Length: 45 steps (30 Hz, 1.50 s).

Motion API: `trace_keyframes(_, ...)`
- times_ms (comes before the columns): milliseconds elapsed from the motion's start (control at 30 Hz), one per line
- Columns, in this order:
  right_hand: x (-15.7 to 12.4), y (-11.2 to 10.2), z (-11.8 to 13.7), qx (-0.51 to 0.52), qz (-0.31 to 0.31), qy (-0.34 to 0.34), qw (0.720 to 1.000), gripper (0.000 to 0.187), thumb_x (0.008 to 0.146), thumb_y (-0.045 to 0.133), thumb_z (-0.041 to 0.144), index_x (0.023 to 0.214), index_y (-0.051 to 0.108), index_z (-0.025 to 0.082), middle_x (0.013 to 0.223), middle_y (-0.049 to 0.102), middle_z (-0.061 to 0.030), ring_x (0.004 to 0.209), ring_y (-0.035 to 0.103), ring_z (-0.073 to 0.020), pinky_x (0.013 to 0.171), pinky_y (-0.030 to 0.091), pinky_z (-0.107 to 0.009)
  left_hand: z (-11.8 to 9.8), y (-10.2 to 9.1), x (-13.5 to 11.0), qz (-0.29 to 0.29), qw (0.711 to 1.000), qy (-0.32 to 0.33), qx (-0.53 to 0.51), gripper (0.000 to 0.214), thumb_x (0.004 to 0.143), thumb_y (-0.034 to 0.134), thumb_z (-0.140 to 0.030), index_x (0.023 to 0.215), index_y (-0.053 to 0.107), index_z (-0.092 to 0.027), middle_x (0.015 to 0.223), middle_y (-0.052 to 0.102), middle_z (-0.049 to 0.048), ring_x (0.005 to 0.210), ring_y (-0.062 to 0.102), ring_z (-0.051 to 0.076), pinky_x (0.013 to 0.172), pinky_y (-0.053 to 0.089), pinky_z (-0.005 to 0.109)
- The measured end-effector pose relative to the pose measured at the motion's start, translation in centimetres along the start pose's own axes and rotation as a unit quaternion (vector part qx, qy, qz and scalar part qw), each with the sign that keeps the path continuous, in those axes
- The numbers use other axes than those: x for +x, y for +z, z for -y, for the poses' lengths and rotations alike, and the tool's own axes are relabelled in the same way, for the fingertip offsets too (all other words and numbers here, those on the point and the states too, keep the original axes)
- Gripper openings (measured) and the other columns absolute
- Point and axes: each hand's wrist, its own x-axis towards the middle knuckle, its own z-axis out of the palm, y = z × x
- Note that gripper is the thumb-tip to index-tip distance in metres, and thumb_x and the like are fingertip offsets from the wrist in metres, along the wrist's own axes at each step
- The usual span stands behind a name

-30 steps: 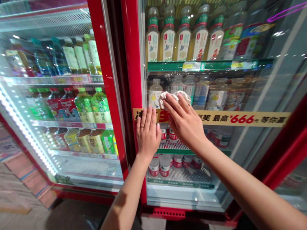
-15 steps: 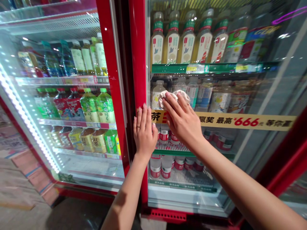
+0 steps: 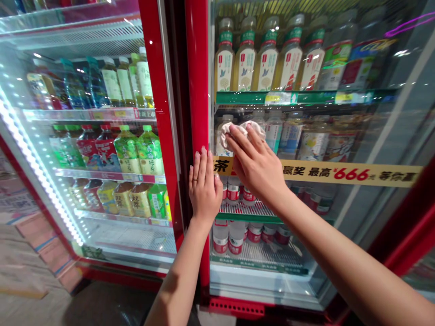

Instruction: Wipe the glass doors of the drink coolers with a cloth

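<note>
My right hand (image 3: 256, 165) presses a crumpled white cloth (image 3: 224, 130) flat against the glass door (image 3: 356, 136) of a red drinks fridge, just above a yellow sticker strip (image 3: 340, 173). My left hand (image 3: 204, 188) lies flat with fingers together on the red door frame (image 3: 199, 90) and the glass edge, a ring on one finger. It holds nothing. Both forearms reach up from the bottom of the view.
Behind the glass stand rows of bottles (image 3: 265, 63) on green shelves and small red-capped jars (image 3: 234, 237) lower down. A second lit fridge (image 3: 84, 136) with green and red bottles stands on the left. Cardboard lies on the floor (image 3: 20, 271) at the lower left.
My right hand and the cloth have slid a little up and left on the glass. My left hand has shifted left onto the red frame. The view has panned slightly left.
</note>
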Motion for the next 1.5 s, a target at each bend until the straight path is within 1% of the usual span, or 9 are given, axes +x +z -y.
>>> trace_keyframes(133,1.3,-0.1,-0.7,0.013,-0.025,0.014,0.999,0.077,0.105,0.047,0.015,0.176,0.024,0.035,0.179,0.035,0.0026,0.169,0.027,-0.0329,0.134,0.038,-0.065,0.1,-0.3,0.1,-0.005,1.0,0.001,0.005,0.07,0.11,0.039,-0.019,0.176,0.02,-0.024,0.179,0.034,0.0062,0.169,0.023,0.02,0.141,0.02,0.044)
trace_keyframes(267,3.0,0.7,0.9,0.023,-0.008,-0.004,1.0,0.073,0.105,0.047,0.016,0.174,0.031,0.032,0.178,0.036,0.0024,0.169,0.027,-0.0313,0.136,0.037,-0.06,0.4,-0.4,0.1,-0.006,1.0,-0.002,0.005,0.074,0.106,0.04,-0.012,0.176,0.019,-0.025,0.18,0.033,0.0049,0.17,0.021,0.019,0.142,0.019,0.043)
trace_keyframes(433,2.0,1.1,1.7,0.017,0.023,-0.039,0.999,0.063,0.107,0.044,0.016,0.169,0.044,0.029,0.175,0.043,0.0005,0.167,0.034,-0.0286,0.134,0.042,-0.055,0.9,-0.5,0.2,-0.018,1.0,-0.012,-0.002,0.074,0.107,0.042,-0.012,0.176,0.021,-0.025,0.18,0.032,0.0051,0.17,0.022,0.02,0.142,0.018,0.043)
trace_keyframes(533,1.9,1.0,1.1,0.01,0.008,-0.04,0.999,0.064,0.106,0.045,0.015,0.169,0.043,0.028,0.176,0.042,0.0004,0.167,0.034,-0.0275,0.134,0.041,-0.056,1.1,-0.7,0.2,-0.014,1.0,-0.023,-0.001,0.072,0.108,0.043,-0.015,0.176,0.021,-0.026,0.179,0.033,0.0053,0.169,0.024,0.021,0.142,0.019,0.045)
trace_keyframes(767,4.9,1.3,1.9,0.016,-0.004,-0.038,0.999,0.065,0.106,0.045,0.017,0.17,0.041,0.029,0.177,0.038,0.0021,0.169,0.028,-0.0281,0.137,0.037,-0.056,1.4,-0.7,-0.1,-0.02,1.0,-0.013,0.004,0.081,0.103,0.039,-0.004,0.177,0.016,-0.027,0.179,0.035,0.0051,0.169,0.024,0.02,0.142,0.021,0.047)
trace_keyframes(1033,3.1,0.9,1.3,0.024,0.023,-0.044,0.998,0.068,0.105,0.047,0.016,0.171,0.038,0.032,0.176,0.041,0.0014,0.167,0.032,-0.0293,0.135,0.04,-0.058,1.6,-0.6,-0.1,-0.045,0.998,-0.044,-0.023,0.07,0.109,0.039,-0.015,0.176,0.022,-0.027,0.179,0.035,0.0056,0.169,0.026,0.022,0.142,0.022,0.048)
trace_keyframes(1167,4.4,1.3,2.3,0.034,0.016,-0.032,0.999,0.066,0.106,0.049,0.019,0.171,0.04,0.029,0.178,0.038,0.0002,0.169,0.029,-0.0288,0.138,0.035,-0.056,1.6,-0.7,-0.1,-0.05,0.998,-0.033,0.001,0.074,0.106,0.037,-0.008,0.176,0.021,-0.026,0.178,0.037,0.0066,0.169,0.026,0.02,0.141,0.023,0.046)
trace_keyframes(1300,4.9,1.4,2.9,0.041,0.027,-0.062,0.997,0.063,0.107,0.046,0.016,0.168,0.046,0.032,0.175,0.043,0.0028,0.168,0.031,-0.027,0.137,0.038,-0.054,2.5,-0.7,0.1,-0.06,0.998,-0.024,0.014,0.073,0.106,0.034,-0.007,0.176,0.023,-0.026,0.177,0.041,0.0075,0.169,0.025,0.019,0.141,0.023,0.045)
trace_keyframes(1500,3.2,0.8,1.4,0.041,0.033,-0.07,0.996,0.061,0.108,0.045,0.016,0.166,0.047,0.03,0.174,0.044,0.0018,0.167,0.033,-0.0267,0.135,0.041,-0.056,3.4,-0.4,0.2,-0.069,0.997,-0.04,0.01,0.066,0.11,0.038,-0.016,0.174,0.028,-0.026,0.175,0.044,0.0084,0.168,0.028,0.02,0.14,0.026,0.047)
